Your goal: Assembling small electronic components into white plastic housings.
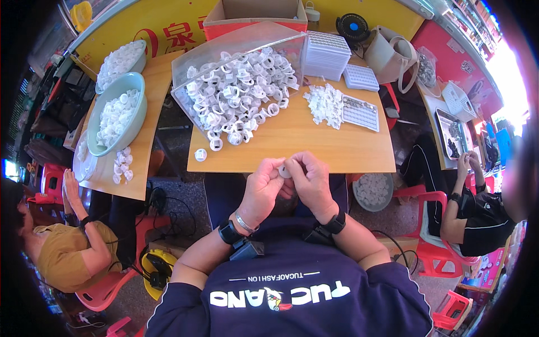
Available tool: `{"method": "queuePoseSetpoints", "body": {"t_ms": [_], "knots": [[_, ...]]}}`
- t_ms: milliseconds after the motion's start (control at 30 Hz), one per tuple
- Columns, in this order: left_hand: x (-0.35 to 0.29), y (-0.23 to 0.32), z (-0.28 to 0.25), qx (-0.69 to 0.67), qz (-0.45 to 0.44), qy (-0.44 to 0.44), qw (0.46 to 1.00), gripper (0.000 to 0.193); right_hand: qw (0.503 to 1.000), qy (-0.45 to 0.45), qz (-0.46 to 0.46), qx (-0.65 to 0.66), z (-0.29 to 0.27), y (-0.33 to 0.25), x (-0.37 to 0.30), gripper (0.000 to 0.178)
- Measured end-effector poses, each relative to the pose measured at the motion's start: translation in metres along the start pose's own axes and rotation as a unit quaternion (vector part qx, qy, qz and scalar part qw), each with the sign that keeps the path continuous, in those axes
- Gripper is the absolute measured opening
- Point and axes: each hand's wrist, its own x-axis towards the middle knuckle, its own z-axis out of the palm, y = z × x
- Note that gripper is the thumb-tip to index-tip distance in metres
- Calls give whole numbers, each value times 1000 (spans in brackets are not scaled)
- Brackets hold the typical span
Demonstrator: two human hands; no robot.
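Just off the table's front edge, my left hand (263, 190) and my right hand (312, 182) meet with fingers closed in a pinch. Between them is a small round white plastic part (284, 172), mostly covered by the fingertips. Beyond the hands, a clear plastic bin (185, 104) lies tipped toward me, with a heap of white ring-shaped plastic parts (241, 92) spilling from its open side. One loose white part (200, 154) sits near the table's front left corner. To the right are a pile of small white pieces (325, 105) and a white tray (362, 119) partly filled with small round metallic pieces.
Stacked white trays (327, 55), a black fan (352, 26) and a beige bag (390, 56) stand at the back right. A cardboard box (255, 25) is behind the bin. Green basins (140, 106) occupy the left table. Co-workers sit on both sides; a bucket (373, 191) stands below right.
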Motion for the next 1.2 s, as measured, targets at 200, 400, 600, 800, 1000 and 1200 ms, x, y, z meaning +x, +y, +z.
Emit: {"method": "queuePoseSetpoints", "body": {"t_ms": [200, 400, 600, 800, 1000, 1200], "knots": [[4, -5, -6, -93, -40, 26, 994, 29, 996, -13, 74, 49, 2, 14, 7, 14], [3, -5, -13, -71, -67, 23, 995, 32, 998, -40, 34, -43, -5, 2, 6, 13], [4, -6, -13, 4, -76, 11, 997, 32, 995, -57, 39, -68, -6, 11, 6, 12], [3, -3, -13, 28, -77, 12, 997, 34, 993, -35, 14, -114, -3, 6, 4, 14], [5, -7, -16, 16, -53, 18, 998, 39, 994, -44, 12, -99, -4, 7, 0, 14], [2, -3, -11, 116, -16, 31, 993, 39, 992, -61, 8, -106, -3, -3, 0, 16]]}}
